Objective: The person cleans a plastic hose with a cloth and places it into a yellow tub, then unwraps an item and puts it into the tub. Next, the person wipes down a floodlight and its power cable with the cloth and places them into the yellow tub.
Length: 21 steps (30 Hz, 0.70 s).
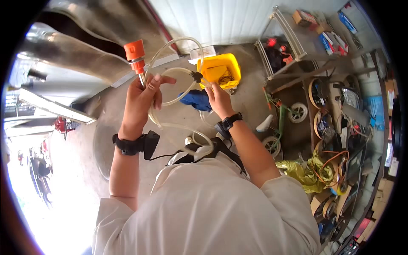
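A clear, yellowish hose (187, 124) runs in loose loops between my hands and hangs down in front of my shirt. My left hand (146, 94) is closed around it just below an orange hose connector (135, 53), which points up; the index finger sticks out to the right. On the right, my right hand (220, 100) pinches the hose beside a small black fitting (196, 77). A dark blue cloth (196, 100) shows just left of that hand; whether the hand touches it I cannot tell. Both wrists carry black strapped devices.
A yellow bin (233, 63) with a dark coil inside stands on the floor ahead. A small green bike (281, 121) and a metal rack (293, 36) are on the right, with cluttered shelves (340, 123) beyond. Metal sheets (80, 46) lean at upper left.
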Each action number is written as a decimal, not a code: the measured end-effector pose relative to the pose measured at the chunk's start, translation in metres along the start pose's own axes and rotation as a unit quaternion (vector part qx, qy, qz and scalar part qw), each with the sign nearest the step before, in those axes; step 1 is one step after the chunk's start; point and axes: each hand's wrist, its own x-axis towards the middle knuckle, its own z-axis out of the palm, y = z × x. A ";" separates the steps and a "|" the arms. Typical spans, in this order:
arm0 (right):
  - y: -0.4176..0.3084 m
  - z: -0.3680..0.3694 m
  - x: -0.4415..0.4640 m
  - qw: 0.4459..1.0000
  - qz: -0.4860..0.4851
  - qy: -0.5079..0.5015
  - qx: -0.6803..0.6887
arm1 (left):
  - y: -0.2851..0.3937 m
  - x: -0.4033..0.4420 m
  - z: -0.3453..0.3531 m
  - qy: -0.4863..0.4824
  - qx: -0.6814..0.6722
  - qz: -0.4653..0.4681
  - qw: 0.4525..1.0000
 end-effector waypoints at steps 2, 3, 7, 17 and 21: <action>-0.007 0.006 0.002 0.998 0.001 -0.042 0.035 | -0.003 -0.007 -0.021 0.020 -0.001 -0.036 0.999; -0.013 0.004 0.002 0.995 0.015 -0.072 0.066 | -0.006 -0.012 -0.031 0.053 -0.026 -0.030 0.998; -0.005 -0.008 0.012 0.950 0.092 -0.240 0.177 | -0.040 -0.027 -0.078 0.104 -0.120 -0.029 0.987; -0.042 -0.010 -0.007 0.652 0.215 -0.702 0.192 | -0.111 -0.037 -0.106 0.148 -0.109 0.006 0.983; -0.056 -0.010 -0.013 0.732 0.166 -0.637 0.175 | -0.113 -0.045 -0.093 0.113 -0.122 -0.024 0.986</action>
